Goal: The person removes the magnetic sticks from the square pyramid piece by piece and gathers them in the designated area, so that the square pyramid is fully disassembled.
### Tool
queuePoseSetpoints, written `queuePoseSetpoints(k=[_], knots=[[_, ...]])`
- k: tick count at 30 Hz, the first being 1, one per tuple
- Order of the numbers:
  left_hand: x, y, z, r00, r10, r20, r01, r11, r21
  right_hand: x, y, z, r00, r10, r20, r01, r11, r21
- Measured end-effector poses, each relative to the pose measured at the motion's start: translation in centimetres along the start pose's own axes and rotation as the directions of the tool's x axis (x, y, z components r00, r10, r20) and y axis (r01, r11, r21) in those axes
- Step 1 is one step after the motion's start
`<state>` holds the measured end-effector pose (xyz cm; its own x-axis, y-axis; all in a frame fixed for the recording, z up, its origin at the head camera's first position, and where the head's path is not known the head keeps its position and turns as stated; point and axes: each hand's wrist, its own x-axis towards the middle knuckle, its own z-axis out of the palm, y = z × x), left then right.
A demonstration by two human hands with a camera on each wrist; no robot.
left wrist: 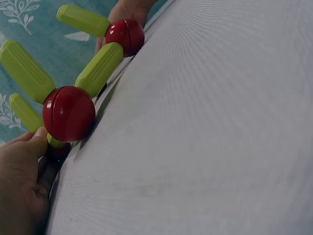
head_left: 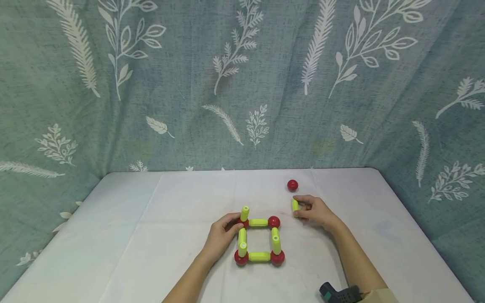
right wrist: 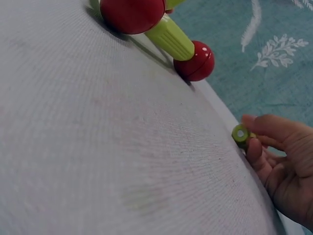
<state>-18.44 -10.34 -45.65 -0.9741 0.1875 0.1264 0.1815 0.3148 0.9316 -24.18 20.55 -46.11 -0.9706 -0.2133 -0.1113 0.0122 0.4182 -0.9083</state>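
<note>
A square of yellow-green magnetic rods joined by red balls lies flat on the table. Rods stand up from three of its corners, including a front-left upright rod; the far-right ball has none. My left hand grips the far-left corner ball, thumb in front and fingers behind. To the right of the square, my right hand pinches a loose magnetic rod between thumb and fingers, close to the tabletop. The rod's round end faces the right wrist camera.
One loose red ball sits beyond the right hand, near the table's back edge. White cloth covers the table. A leaf-patterned green curtain hangs behind and at the sides. A dark wrist device shows by the right sleeve.
</note>
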Motion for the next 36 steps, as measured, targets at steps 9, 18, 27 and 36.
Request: queuePoseSetpoints(k=[9, 18, 27, 36], knots=[[0.6, -2.6, 0.3, 0.999, 0.03, -0.012, -0.031, 0.999, -0.023, -0.1, 0.1, 0.1, 1.0, 0.001, -0.012, -0.002, 0.999, -0.033], [0.2, -1.4, 0.1, 1.0, 0.02, -0.02, -0.02, 1.0, 0.0, -0.9, 0.3, 0.4, 0.997, -0.028, -0.074, 0.031, 0.999, 0.037], [-0.6, 0.9, -0.3, 1.0, 0.005, -0.015, -0.005, 1.0, -0.002, -4.1, -0.1, 3.1, 0.958, -0.183, -0.221, 0.222, 0.961, 0.167], [-0.7, 1.0, -0.5, 1.0, 0.006, -0.006, -0.006, 1.0, 0.001, -6.6, -1.3, 5.8, 0.925, -0.373, 0.068, 0.327, 0.875, 0.357]])
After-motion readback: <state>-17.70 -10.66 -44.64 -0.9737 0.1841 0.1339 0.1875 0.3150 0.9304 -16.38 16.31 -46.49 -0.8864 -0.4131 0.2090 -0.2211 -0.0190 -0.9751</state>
